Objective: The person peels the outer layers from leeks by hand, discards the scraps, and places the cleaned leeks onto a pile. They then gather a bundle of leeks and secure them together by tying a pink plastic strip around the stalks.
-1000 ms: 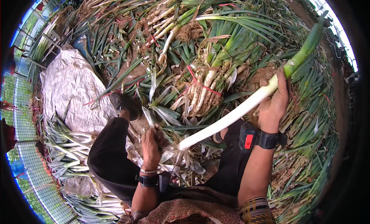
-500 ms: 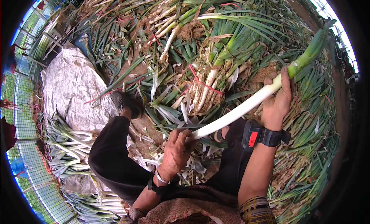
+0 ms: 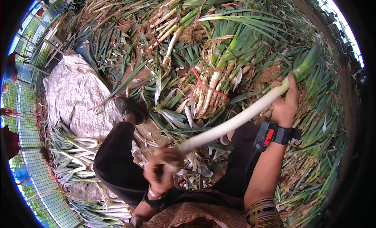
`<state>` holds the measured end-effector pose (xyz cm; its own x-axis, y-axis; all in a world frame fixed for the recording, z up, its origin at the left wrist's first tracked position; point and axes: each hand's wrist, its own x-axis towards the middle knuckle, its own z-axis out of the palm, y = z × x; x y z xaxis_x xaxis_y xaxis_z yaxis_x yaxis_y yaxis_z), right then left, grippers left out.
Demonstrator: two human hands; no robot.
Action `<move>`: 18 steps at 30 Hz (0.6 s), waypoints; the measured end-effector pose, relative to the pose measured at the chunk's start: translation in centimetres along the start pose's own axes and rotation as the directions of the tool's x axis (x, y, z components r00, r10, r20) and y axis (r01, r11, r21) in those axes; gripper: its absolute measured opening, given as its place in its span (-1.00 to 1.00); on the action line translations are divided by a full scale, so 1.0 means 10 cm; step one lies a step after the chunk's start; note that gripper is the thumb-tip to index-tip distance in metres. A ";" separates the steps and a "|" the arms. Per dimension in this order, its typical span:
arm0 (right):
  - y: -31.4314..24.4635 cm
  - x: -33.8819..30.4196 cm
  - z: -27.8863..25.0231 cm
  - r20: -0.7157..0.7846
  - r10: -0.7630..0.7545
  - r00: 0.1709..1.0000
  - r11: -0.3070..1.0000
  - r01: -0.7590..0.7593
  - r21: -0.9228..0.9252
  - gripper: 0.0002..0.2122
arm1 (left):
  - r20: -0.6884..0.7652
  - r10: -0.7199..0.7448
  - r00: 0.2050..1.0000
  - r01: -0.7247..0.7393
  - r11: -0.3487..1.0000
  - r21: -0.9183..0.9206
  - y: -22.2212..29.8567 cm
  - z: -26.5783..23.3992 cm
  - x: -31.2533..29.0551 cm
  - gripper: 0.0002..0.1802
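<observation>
A long leek (image 3: 235, 121), white along its stalk and green at the top, slants across the middle in front of me. My right hand (image 3: 285, 102) is closed around it just below the green part. At the lower, white end is my left hand (image 3: 162, 167), blurred by motion, its fingers curled in. Whether those fingers grip the stalk or only touch it cannot be made out. Beyond the leek lies a bundle of leeks (image 3: 209, 90) with roots on, bound with red ties.
Trimmed leeks (image 3: 80, 151) lie at my left beside a pale woven sheet (image 3: 78, 90). Untrimmed leeks (image 3: 313, 149) are heaped along the right, and more bundles (image 3: 168, 18) lie at the far side. Cut leaves and peelings (image 3: 196, 165) litter the ground between my legs. Netting (image 3: 35, 165) borders the left.
My left hand has moved slightly left and down, turned over and become blurred. My right hand and the leek have shifted a little down and right, with the green top lower.
</observation>
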<state>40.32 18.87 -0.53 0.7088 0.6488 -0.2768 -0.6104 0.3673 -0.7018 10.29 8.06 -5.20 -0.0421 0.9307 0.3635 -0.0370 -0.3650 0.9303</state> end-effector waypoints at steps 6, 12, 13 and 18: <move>-0.03 -0.02 -0.04 0.063 -0.095 0.994 0.995 0.096 -0.014 -0.87 | 0.144 -0.240 0.960 0.180 0.923 0.341 -0.09 -0.58 0.21 -0.66; 0.07 -0.06 0.04 0.013 -0.084 0.996 0.996 0.085 -0.042 -0.87 | 0.370 -0.235 0.899 -0.112 0.693 0.712 -0.30 0.03 0.07 -0.47; 0.08 -0.03 0.02 0.009 -0.081 0.997 0.995 0.082 -0.065 -0.87 | 0.421 -0.201 0.884 -0.193 0.665 0.722 -0.35 0.05 0.04 -0.46; 0.06 0.00 -0.04 -0.047 -0.076 0.996 0.991 0.070 -0.114 -0.83 | 0.469 -0.136 0.873 -0.281 0.646 0.710 -0.48 0.15 -0.01 -0.45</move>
<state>40.11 18.86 -1.26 0.7690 0.5869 -0.2534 -0.5150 0.3340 -0.7895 11.95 9.75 -9.59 0.4366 0.8739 0.2138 0.6967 -0.4788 0.5342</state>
